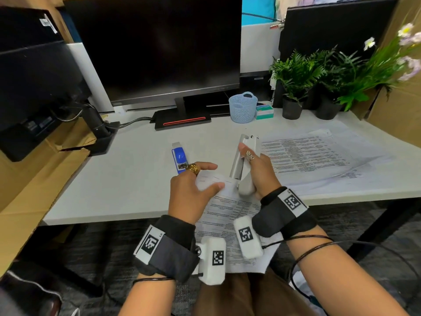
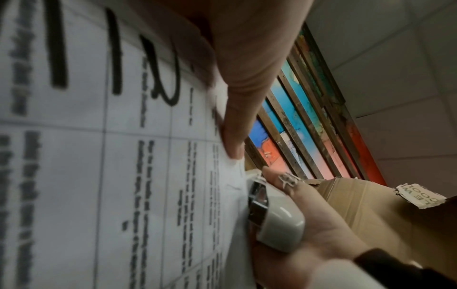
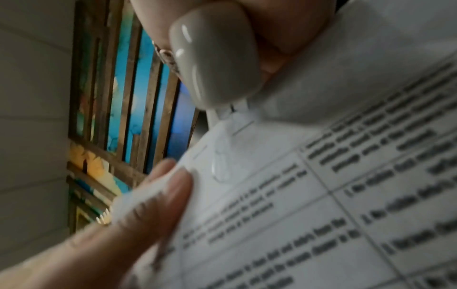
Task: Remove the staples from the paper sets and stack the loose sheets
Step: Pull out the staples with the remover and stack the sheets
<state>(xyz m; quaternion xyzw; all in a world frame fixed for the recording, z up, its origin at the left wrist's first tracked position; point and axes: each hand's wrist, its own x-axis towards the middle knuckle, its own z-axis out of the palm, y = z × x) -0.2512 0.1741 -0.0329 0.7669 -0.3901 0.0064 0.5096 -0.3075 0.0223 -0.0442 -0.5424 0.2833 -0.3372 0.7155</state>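
At the near edge of the worktop [image 1: 136,201], a stapled paper set [image 1: 227,215] hangs partly over the lap, its far corner curled over and pinched by the left hand [image 1: 193,190]. Just right of that pinch, the right hand [image 1: 262,172] is clamped round a white stapler [image 1: 245,160], long axis running near to far, its near end touching the corner where thin staple lines show. The right hand is nearer the staples, so prying likely falls to it. Farther right, loose sheets [image 1: 319,151] lie flat; far left, a blue stapler [image 1: 178,157]
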